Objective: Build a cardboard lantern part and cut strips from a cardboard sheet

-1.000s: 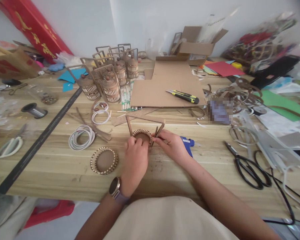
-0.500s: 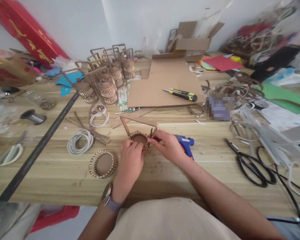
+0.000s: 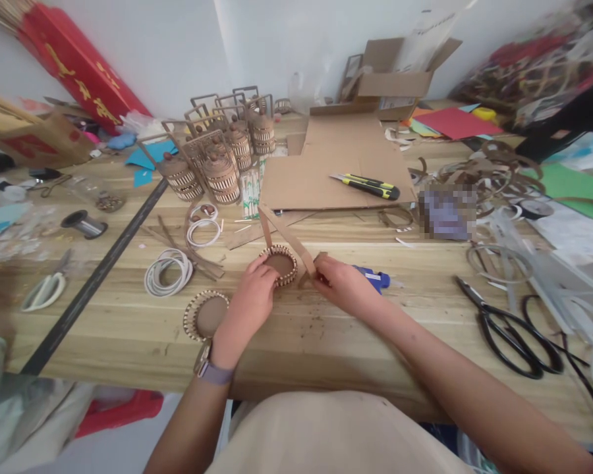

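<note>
My left hand (image 3: 251, 293) grips the near left rim of a small round woven basket (image 3: 281, 266) with a brown flat bottom and a checkered edge. A bent brown strip (image 3: 296, 243) rises from the basket's far left side, folds to a point and slants down to the right. Its free end is pinched in the closed fingers of my right hand (image 3: 342, 284), apart from the rim. A blue glue gun (image 3: 377, 280) lies partly hidden behind that hand. Beside my left wrist sits a second round woven basket (image 3: 208, 316).
Several lidded woven baskets with tall handles (image 3: 222, 178) stand at the back left. A yellow-black utility knife (image 3: 368, 185) lies on a cardboard sheet (image 3: 336, 145). Black scissors (image 3: 511, 332) lie at right, coiled white cord (image 3: 169, 273) at left.
My right hand has drawn the strip's end rightward, away from the basket rim, and the strip's slant is steeper. My left hand stays on the basket. The whole view has shifted slightly.
</note>
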Action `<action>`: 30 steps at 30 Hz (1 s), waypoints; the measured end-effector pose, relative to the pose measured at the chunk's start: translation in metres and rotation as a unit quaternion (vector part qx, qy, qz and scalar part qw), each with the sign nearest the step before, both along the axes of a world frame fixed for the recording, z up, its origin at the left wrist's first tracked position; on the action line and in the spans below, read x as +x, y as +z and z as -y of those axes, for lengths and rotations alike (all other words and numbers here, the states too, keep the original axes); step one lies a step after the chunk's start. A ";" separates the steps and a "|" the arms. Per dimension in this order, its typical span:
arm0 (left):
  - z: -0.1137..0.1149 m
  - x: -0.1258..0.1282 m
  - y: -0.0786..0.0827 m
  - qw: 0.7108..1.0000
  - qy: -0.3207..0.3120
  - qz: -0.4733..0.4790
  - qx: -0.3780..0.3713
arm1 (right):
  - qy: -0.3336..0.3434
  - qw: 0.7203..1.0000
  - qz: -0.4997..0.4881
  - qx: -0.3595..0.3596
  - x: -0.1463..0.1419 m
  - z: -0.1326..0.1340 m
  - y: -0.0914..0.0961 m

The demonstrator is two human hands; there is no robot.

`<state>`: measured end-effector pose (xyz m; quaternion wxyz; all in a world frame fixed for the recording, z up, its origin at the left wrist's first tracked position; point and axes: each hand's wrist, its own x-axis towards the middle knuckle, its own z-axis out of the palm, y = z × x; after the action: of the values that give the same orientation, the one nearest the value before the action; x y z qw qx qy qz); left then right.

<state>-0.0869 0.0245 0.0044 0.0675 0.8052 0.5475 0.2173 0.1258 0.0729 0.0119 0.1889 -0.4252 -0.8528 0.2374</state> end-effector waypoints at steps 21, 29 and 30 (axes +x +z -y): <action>-0.004 0.004 0.010 0.999 0.028 -0.028 -0.035 | 0.082 0.994 -0.070 0.000 -0.015 -0.005 0.006; -0.004 0.005 0.005 0.997 0.044 -0.038 -0.052 | 0.108 0.992 -0.050 0.034 -0.019 -0.012 -0.002; -0.004 0.005 0.004 0.997 0.046 -0.036 -0.054 | 0.107 0.992 -0.047 0.039 -0.020 -0.012 -0.002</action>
<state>-0.0822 0.0283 0.0087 0.0812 0.7817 0.5970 0.1611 0.1062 0.0851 0.0096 0.2190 -0.3123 -0.8919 0.2429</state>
